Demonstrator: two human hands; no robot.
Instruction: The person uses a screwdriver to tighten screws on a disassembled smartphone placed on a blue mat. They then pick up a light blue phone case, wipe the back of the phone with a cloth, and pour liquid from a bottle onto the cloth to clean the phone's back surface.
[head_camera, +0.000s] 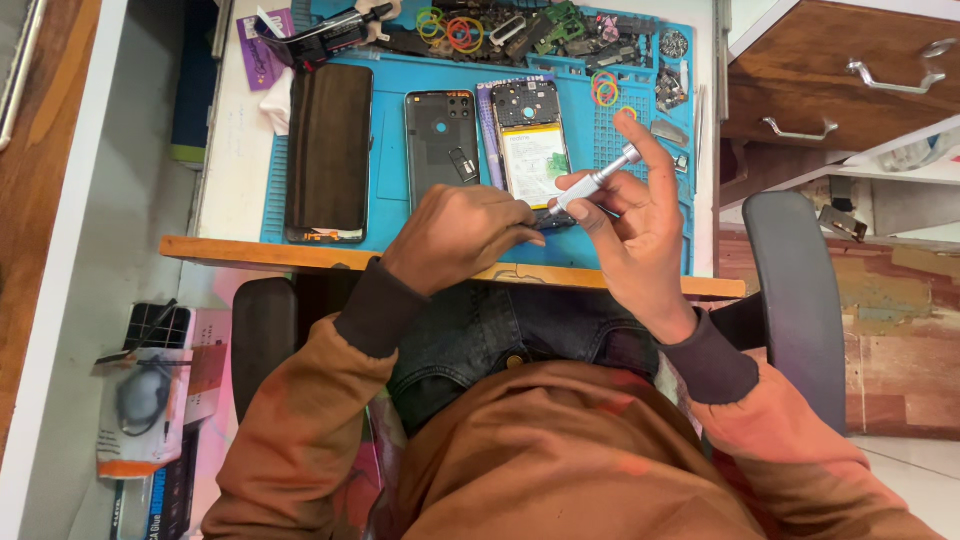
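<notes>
1. This is a small phone repair workshop.
2. A blue repair mat (640, 235) covers the bench, with opened phones (441, 135) on it.
3. Loose small parts (560, 30) lie along the mat's far edge.

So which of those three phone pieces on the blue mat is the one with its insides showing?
The rightmost one, the opened phone: battery and circuit board exposed, beside the screwdriver. The middle back cover and left screen panel are plain dark.
</notes>
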